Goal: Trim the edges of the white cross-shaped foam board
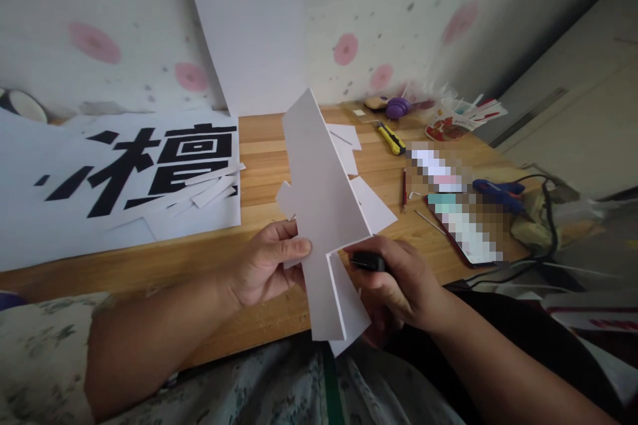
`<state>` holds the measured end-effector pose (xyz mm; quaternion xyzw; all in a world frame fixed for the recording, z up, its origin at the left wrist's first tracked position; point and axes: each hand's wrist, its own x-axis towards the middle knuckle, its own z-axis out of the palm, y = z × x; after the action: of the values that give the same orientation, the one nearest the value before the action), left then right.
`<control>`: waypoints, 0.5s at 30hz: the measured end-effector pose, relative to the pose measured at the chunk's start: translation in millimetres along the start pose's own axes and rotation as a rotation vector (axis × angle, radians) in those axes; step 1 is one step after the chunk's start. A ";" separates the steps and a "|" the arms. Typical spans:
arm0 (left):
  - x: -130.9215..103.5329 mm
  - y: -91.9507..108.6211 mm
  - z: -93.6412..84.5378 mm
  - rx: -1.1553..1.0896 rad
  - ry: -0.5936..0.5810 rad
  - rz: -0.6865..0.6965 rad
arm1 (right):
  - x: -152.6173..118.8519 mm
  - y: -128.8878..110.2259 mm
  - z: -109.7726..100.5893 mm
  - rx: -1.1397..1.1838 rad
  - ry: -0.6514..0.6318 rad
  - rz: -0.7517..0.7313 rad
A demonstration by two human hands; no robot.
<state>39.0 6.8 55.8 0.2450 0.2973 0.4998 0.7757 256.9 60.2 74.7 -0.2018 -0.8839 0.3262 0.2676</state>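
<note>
My left hand [276, 259] pinches a cut piece of white foam board [323, 199], its thumb flat on the front face. The board stands upright over the table's near edge, with a notch cut in its right side. Closed around a small black tool [367, 261], my right hand [403, 279] is at that notch, against the board's lower right edge. The tool's working end is hidden, so its kind cannot be made out. Behind the held board, other white board pieces [373, 204] lie on the wooden table [262, 166].
At left lies a white sheet with a large black printed character [194, 146] and white strips [214, 189] on it. A yellow cutter knife [391, 138], a pencil [404, 189], a phone [463, 229], a blue glue gun [498, 194] and a paper tub [451, 123] are on the right.
</note>
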 end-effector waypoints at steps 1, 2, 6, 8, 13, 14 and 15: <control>-0.2 0.2 0.2 -0.003 -0.002 -0.005 | 1.3 0.0 -0.4 -0.016 0.001 -0.020; -0.5 0.4 0.5 -0.004 -0.004 -0.012 | 2.6 0.2 -0.5 -0.024 0.000 -0.047; -2.5 1.6 1.7 -0.012 -0.023 -0.030 | 7.3 1.1 0.4 -0.035 -0.019 -0.060; -3.1 1.8 1.8 -0.013 -0.030 -0.035 | 8.5 1.2 1.0 -0.044 -0.015 -0.057; -3.1 1.5 1.1 -0.007 -0.030 -0.042 | 9.0 1.5 1.1 -0.059 -0.017 -0.049; -3.1 1.5 0.8 -0.006 -0.031 -0.043 | 8.9 1.7 1.1 -0.061 -0.018 -0.052; -3.1 1.6 0.6 -0.006 -0.031 -0.045 | 8.8 1.9 1.1 -0.059 -0.017 -0.058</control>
<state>37.5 4.5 58.0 0.2435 0.2893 0.4793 0.7920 249.7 65.7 75.7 -0.1812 -0.9009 0.2938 0.2632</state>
